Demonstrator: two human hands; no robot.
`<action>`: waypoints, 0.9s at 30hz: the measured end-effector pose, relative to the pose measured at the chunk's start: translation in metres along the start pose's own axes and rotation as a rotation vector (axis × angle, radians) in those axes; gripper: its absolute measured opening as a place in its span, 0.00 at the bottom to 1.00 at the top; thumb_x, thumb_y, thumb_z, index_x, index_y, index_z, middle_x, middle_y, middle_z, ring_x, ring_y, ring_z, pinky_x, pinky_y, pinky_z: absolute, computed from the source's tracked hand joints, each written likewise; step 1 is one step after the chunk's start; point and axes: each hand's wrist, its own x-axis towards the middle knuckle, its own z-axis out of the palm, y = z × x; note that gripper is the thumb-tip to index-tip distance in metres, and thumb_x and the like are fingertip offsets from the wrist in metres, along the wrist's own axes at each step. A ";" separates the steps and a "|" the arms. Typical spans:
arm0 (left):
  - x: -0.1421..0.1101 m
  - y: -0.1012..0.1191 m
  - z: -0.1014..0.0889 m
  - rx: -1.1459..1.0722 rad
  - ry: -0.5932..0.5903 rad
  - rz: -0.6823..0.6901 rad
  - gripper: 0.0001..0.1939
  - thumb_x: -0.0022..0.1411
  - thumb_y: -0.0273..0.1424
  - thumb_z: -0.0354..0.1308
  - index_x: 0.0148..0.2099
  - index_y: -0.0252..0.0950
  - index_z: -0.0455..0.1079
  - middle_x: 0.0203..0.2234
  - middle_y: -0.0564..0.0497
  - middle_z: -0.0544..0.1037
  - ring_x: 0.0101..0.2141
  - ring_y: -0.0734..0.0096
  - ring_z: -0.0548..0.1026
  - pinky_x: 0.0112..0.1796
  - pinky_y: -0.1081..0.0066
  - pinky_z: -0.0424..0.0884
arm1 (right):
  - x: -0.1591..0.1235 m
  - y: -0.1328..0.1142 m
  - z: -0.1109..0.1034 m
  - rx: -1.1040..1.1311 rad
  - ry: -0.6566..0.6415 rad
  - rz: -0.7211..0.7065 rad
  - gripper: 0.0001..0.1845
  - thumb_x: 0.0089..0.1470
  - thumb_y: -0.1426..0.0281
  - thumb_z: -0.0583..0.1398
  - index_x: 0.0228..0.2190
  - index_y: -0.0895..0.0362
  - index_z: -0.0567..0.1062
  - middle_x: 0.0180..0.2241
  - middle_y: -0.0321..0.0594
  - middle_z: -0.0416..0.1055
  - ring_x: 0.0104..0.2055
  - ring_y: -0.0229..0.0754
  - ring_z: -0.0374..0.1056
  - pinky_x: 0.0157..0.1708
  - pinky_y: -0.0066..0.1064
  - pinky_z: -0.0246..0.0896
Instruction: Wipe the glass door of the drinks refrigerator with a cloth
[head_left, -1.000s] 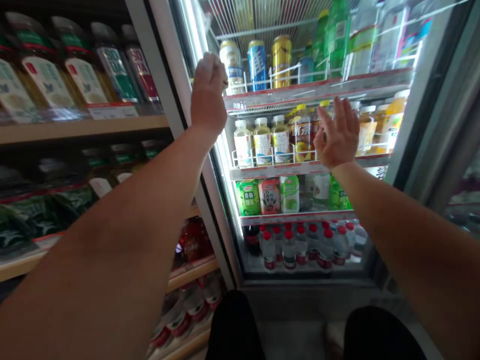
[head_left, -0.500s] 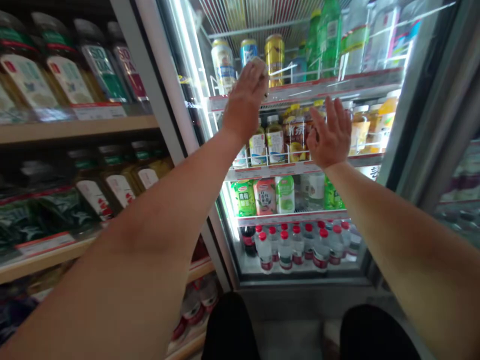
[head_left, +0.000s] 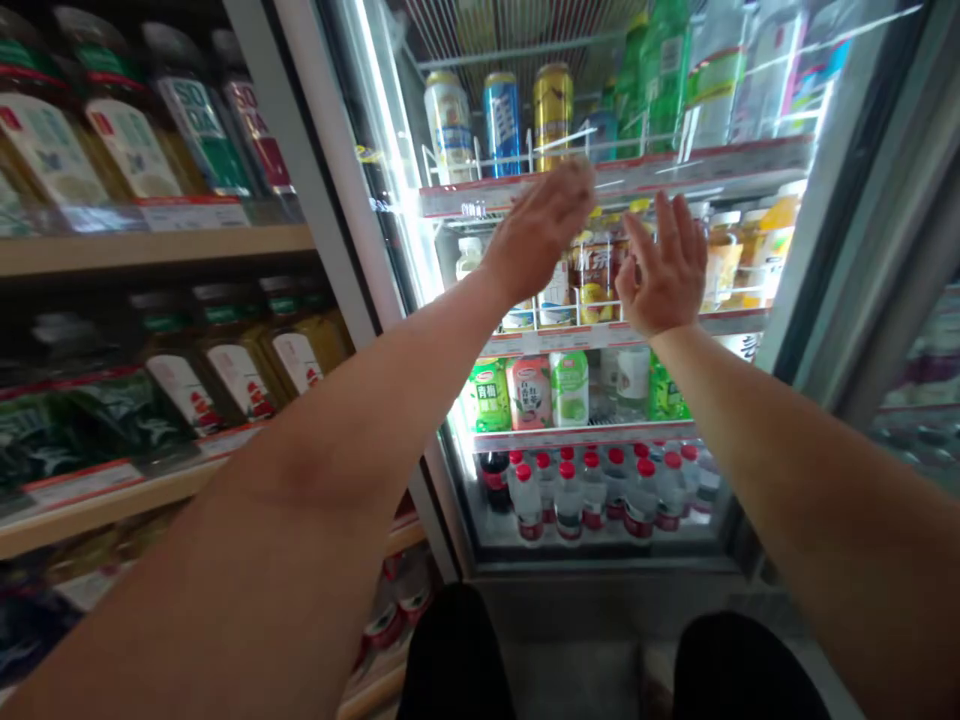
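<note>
While two bare hands reach up in front of it, a tall, bright drinks fridge with a silver metal frame stands straight ahead. The left hand shows its back, with its fingers close together and pointing up to the right. I cannot tell if it holds something, because its palm is hidden. Its fingertips are in front of the top shelf's edge, just below a shiny gold can. The right hand is up beside it, not touching it. Its fingers are a bit spread, its thumb sticks out, and I see nothing in it. I cannot tell if either hand touches the front of the fridge.

Next to the gold can are a blue metal can and a white metal can, with tall green bottles to the right. Between the hands, one shelf down, sits a brown tea bottle with a yellow picture. Lower are a round-shouldered pink bottle and a bright green bottle. Small clear plastic bottles with red caps fill the bottom. On the left, light wooden shelves hold big bottles. Two black trouser legs show below.
</note>
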 end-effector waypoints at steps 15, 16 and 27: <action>-0.075 -0.014 -0.026 -0.073 -0.207 0.222 0.24 0.78 0.24 0.40 0.68 0.42 0.66 0.69 0.51 0.65 0.72 0.65 0.54 0.71 0.53 0.58 | -0.001 0.007 0.012 0.011 0.088 -0.028 0.32 0.67 0.61 0.48 0.70 0.46 0.63 0.75 0.30 0.44 0.78 0.50 0.40 0.75 0.53 0.40; -0.078 -0.022 -0.028 -0.078 -0.213 0.233 0.24 0.78 0.25 0.40 0.69 0.42 0.65 0.70 0.52 0.64 0.73 0.65 0.53 0.71 0.53 0.58 | -0.001 0.007 0.013 0.017 0.106 -0.032 0.32 0.67 0.61 0.48 0.69 0.46 0.63 0.75 0.29 0.44 0.77 0.50 0.40 0.75 0.53 0.39; -0.098 -0.018 -0.032 -0.037 -0.227 0.258 0.26 0.77 0.25 0.40 0.71 0.41 0.61 0.71 0.52 0.62 0.73 0.63 0.52 0.71 0.51 0.58 | -0.001 0.005 0.006 0.008 0.066 -0.030 0.33 0.66 0.62 0.49 0.69 0.50 0.64 0.75 0.35 0.46 0.77 0.52 0.41 0.73 0.58 0.44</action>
